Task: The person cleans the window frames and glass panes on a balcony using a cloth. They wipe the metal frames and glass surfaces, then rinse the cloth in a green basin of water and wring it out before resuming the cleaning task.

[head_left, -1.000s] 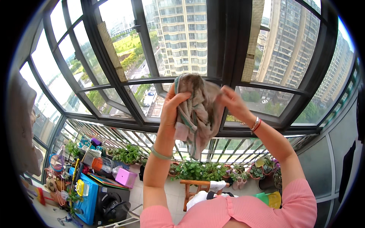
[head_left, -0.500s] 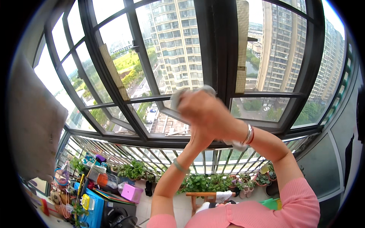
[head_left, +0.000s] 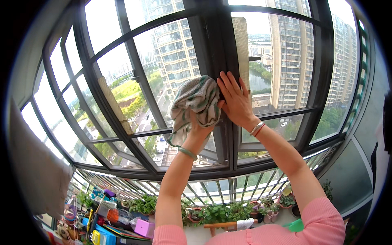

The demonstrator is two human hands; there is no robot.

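Seemingly mid-wipe, the left hand (head_left: 200, 126) clutched a green-striped cloth (head_left: 195, 104) bunched against the dark window frame (head_left: 220, 53), while the right hand (head_left: 236, 100) lay flat and open beside it. Next probably called for firm strokes along the upright.

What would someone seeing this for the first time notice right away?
At the centre, the left hand presses a green-striped cloth against the dark window frame, with the right hand laid flat beside it, fingers spread on the upright. Behind the glass rise tall apartment towers. Below, potted plants line the sill, and colourful clutter fills the lower left.
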